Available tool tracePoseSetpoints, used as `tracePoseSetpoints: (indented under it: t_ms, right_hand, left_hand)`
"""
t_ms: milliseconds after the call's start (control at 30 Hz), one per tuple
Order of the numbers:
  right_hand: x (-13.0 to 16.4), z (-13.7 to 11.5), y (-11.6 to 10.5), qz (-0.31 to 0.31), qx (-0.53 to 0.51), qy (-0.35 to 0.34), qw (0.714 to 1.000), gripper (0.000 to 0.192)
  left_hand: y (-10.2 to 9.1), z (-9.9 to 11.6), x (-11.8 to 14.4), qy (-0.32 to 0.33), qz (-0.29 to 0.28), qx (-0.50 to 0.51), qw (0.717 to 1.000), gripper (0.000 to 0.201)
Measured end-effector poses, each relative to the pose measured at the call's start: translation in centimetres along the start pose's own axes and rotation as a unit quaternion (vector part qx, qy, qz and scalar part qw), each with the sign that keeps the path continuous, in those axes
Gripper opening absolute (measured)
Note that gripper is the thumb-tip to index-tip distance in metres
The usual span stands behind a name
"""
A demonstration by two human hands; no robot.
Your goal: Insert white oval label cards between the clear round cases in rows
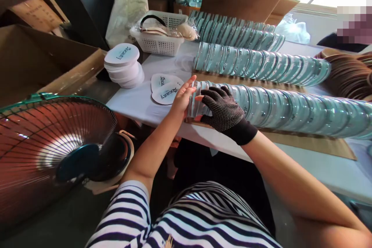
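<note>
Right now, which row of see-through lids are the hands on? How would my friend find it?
Start at the white table, where long rows of clear round lids lie on their sides. Three rows run side by side; take the nearest row, on brown cardboard. It alone has hands on its end: a bare left hand and a dotted dark-gloved right hand.

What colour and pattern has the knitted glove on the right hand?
The knitted glove is black with small white dots, seen in the head view.

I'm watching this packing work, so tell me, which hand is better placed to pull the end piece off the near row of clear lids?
Probably the left hand: it lies flat against the end of the near row of clear lids, while the gloved right hand grips its side.
</note>
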State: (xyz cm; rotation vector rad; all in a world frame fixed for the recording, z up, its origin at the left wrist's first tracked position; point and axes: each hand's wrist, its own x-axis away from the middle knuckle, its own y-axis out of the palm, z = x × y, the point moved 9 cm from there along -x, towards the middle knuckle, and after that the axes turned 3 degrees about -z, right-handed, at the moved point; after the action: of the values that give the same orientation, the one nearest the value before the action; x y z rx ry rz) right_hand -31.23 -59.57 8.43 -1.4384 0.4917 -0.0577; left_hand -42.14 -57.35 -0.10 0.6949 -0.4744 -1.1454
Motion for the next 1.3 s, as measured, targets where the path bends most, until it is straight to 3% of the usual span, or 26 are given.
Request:
tracePoseSetpoints:
  t_ms: [133,233,467,800,933,1100,1200,1300]
  right_hand:
    - [0.1,0.6,0.5,0.010,0.023,-0.010,1.000,0.039]
    - [-0.1,0.7,1.2,0.002,0.048,-0.005,0.999,0.032]
    - [-0.6,0.8,1.1,0.026,0.052,0.041,0.998,0.060]
    - [-2.9,1.2,0.2,-0.056,0.074,-0.032,0.995,0.044]
    - [-3.6,1.7,-0.3,-0.071,0.111,0.053,0.990,0.059]
    - [-2.7,2.2,-0.6,-0.133,0.104,0.173,0.970,0.062]
    - [-1.1,2.7,-0.6,-0.143,0.071,0.201,0.966,0.066]
    - [1.1,3.2,-0.3,-0.143,0.021,0.203,0.968,0.055]
  left_hand:
    - [-0.1,-0.2,0.4,-0.040,0.019,-0.011,0.999,0.046]
    - [0.2,0.2,0.6,-0.033,0.013,-0.031,0.999,0.045]
    - [0.4,0.1,0.3,-0.020,-0.003,0.003,1.000,0.043]
    - [0.2,0.1,0.4,-0.027,-0.019,-0.030,0.999,0.046]
    - [0.3,0.4,0.3,-0.005,0.002,-0.029,1.000,0.046]
    - [0.7,0.3,0.4,-0.010,0.021,-0.038,0.999,0.052]
    - [1.0,0.1,1.4,0.026,0.042,-0.032,0.998,0.052]
    - [1.7,-0.9,2.9,0.060,0.029,-0.044,0.997,0.051]
